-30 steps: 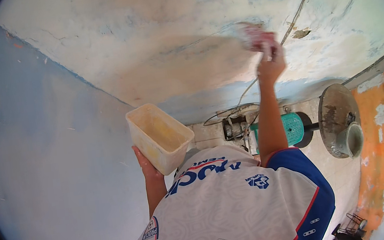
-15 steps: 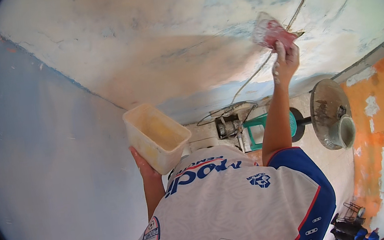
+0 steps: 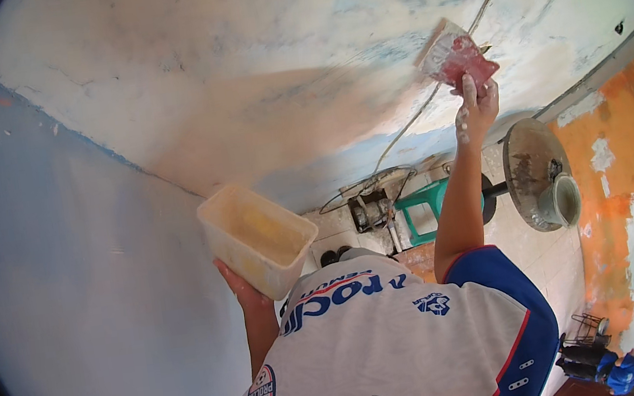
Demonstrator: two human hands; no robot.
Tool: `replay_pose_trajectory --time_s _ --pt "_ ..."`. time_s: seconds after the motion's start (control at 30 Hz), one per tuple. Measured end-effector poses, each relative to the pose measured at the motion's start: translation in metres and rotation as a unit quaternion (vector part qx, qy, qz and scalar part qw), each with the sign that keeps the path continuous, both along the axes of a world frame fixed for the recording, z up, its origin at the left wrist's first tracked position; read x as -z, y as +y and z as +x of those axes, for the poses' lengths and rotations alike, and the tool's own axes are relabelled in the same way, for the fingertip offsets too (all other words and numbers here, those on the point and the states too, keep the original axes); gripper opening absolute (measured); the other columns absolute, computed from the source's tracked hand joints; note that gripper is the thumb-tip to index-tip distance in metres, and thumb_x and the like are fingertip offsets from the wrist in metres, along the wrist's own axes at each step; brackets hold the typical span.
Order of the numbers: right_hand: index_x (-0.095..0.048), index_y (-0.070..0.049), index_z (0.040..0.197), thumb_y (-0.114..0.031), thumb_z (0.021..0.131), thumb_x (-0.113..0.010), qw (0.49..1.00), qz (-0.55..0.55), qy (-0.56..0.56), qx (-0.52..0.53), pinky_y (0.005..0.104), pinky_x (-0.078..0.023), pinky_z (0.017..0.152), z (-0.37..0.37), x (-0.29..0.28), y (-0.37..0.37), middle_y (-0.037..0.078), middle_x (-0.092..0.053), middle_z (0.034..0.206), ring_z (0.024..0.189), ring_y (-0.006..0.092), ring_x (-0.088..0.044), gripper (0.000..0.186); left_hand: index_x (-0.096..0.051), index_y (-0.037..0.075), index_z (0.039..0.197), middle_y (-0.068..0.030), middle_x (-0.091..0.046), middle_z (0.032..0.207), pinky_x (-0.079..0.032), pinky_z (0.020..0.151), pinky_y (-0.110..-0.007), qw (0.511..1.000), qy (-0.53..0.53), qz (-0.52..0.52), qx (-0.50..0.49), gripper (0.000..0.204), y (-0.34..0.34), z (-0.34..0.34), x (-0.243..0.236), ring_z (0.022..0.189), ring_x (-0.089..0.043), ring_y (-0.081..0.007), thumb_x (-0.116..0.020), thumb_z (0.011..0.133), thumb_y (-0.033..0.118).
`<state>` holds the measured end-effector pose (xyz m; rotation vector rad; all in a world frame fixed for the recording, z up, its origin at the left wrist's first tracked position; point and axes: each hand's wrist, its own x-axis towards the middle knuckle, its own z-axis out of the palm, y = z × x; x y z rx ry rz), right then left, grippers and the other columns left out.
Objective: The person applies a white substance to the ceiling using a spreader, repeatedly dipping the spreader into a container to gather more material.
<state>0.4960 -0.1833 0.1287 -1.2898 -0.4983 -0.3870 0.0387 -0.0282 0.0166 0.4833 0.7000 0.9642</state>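
My right hand point(image 3: 479, 108), its fingers spotted with white, grips a red putty knife point(image 3: 468, 64) by its handle. The wide blade, smeared with white filler, is at the patchy white and blue wall point(image 3: 294, 25), beside a cable point(image 3: 422, 113); whether it touches cannot be told. In my left hand point(image 3: 242, 284) is a cream rectangular plastic tub point(image 3: 249, 259), held at waist height from its left side and below. The tub's open top is tilted so that yellowish residue shows on its inner walls. Part of the left fingers is hidden behind the tub.
A smooth bluish wall point(image 3: 87, 276) rises close on my left. Below are a small pump-like machine point(image 3: 369, 212), a green plastic stool point(image 3: 415, 199), and a round table point(image 3: 525, 162) bearing a grey bucket point(image 3: 562, 202). Right stands an orange, peeling wall point(image 3: 625, 133). A person in blue point(image 3: 622, 374) is at lower right.
The putty knife was motion-blurred before and is now sharper, with its blade angled differently. The tub has shifted slightly left and down. My view has turned a little.
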Motion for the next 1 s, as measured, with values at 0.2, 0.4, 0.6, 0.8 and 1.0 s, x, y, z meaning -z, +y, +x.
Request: replay_pose_trajectory --time_s 0.2,0.4,0.6,0.8,1.0 --pt "-0.072 -0.013 0.117 -0.011 0.093 -0.067 0.912 -0.345 -0.141 -0.172 0.0356 -0.056 0.083 -0.098 0.037 0.082 0.015 -0.073 0.105 0.095 0.0288 -0.072 0.025 -0.034 0.012 0.153 -0.0088 -0.042 0.153 -0.042 0.111 -0.043 0.997 -0.068 -0.009 0.027 0.072 -0.001 0.003 -0.007 0.136 -0.046 -0.0278 -0.03 0.103 0.063" --pt "-0.064 0.002 0.112 -0.008 0.097 -0.065 0.994 -0.104 -0.019 -0.015 0.026 -0.055 0.069 -0.024 -0.003 0.045 0.01 -0.071 0.1 0.084 0.0138 -0.068 0.018 -0.035 0.012 0.153 -0.0089 -0.044 0.151 -0.043 0.11 -0.042 0.999 -0.051 0.011 0.016 0.07 0.001 -0.002 -0.014 0.135 -0.047 -0.0273 -0.031 0.104 0.062" --pt "-0.071 -0.003 0.102 -0.009 0.097 -0.063 0.969 -0.192 -0.113 -0.104 0.0351 -0.056 0.084 -0.104 0.015 0.064 0.01 -0.074 0.098 0.092 0.0213 -0.071 0.011 -0.034 0.012 0.153 -0.0092 -0.043 0.152 -0.041 0.112 -0.041 0.996 -0.085 -0.026 0.015 0.069 -0.002 -0.004 -0.001 0.136 -0.046 -0.0272 -0.032 0.104 0.061" --pt "-0.065 0.001 0.102 -0.011 0.095 -0.068 0.961 -0.243 -0.114 -0.064 0.0313 -0.056 0.072 -0.082 0.03 0.099 0.014 -0.071 0.095 0.085 0.0186 -0.071 0.014 -0.035 0.011 0.152 -0.0093 -0.044 0.151 -0.041 0.112 -0.041 0.995 -0.084 -0.035 0.051 0.07 -0.004 -0.01 0.011 0.135 -0.047 -0.0271 -0.033 0.104 0.061" --pt "-0.067 -0.003 0.098 -0.02 0.101 -0.06 0.996 -0.083 0.001 -0.011 0.0317 -0.056 0.077 -0.072 -0.001 0.037 0.01 -0.072 0.093 0.084 0.0182 -0.07 0.018 -0.036 0.011 0.152 -0.0095 -0.045 0.15 -0.041 0.111 -0.04 0.995 -0.092 -0.03 0.023 0.07 -0.01 -0.018 0.016 0.134 -0.047 -0.0265 -0.033 0.104 0.061"
